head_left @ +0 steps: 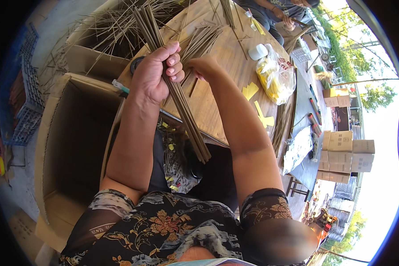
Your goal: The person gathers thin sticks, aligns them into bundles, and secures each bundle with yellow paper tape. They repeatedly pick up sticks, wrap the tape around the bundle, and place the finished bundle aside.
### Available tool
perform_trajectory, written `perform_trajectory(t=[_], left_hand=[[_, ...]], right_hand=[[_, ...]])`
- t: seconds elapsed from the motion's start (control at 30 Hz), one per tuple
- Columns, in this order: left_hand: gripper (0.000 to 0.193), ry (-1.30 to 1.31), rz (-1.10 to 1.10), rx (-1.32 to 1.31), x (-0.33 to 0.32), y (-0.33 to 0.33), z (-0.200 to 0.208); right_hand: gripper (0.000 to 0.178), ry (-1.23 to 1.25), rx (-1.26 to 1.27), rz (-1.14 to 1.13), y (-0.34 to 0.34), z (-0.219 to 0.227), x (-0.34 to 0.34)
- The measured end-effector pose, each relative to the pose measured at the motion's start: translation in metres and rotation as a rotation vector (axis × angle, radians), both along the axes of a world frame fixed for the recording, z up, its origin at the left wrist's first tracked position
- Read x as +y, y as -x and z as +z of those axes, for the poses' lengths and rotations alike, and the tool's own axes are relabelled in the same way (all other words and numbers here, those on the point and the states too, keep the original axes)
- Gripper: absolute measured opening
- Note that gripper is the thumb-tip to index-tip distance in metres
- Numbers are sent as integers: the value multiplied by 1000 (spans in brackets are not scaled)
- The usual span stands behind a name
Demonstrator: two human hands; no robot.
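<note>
the person's left grip (158, 73) is closed round a bundle of thin brown sticks (187, 117), thumb uppermost and fingers wrapped about it. the bundle slants: its upper end points away from the person, while its lower end hangs past the near edge of the wooden counter (228, 91), above the lap. the right grip (204, 67) is bent downward beside loose sticks (205, 41) lying on the counter; its fingertips are partly hidden, so one cannot tell whether it holds any. farther right on the counter are a white container (257, 52), a clear plastic bag (277, 77) with yellow contents, and yellow strips (250, 91). to the left stands an open cardboard box (53, 133), and beyond it more sticks (113, 33) lie tangled over another carton (86, 62).
</note>
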State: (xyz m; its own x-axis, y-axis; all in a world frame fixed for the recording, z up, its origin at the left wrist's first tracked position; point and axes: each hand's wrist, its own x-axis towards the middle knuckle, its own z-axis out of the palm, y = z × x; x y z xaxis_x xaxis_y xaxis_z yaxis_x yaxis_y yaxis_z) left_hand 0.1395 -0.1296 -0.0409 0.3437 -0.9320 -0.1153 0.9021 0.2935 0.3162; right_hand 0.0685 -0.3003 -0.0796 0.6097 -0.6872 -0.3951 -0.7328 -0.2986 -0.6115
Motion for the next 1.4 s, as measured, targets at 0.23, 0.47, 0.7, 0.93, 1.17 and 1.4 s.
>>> perform_trajectory(t=[0.23,0.47,0.7,0.93,1.17,1.4], left_hand=[[14,-5,-12,-6,0,-3,-5],[14,-73,-85,-11,-10,3,-11],[37,-242,-62,-74,-36,24,-21],[36,-226,-196,-86,-55,42,-32],[29,-194,-160,-234,-49,46,-26],[18,6,-185,-222,-28,8,-23]], right_hand=[[17,-215,-210,-327,14,18,4],[19,-222,-303,-214,57,33,0],[22,-124,-345,-68,96,68,36],[24,-26,-263,20,120,78,73],[24,318,-122,211,117,66,85],[31,-342,-439,-30,120,58,75]])
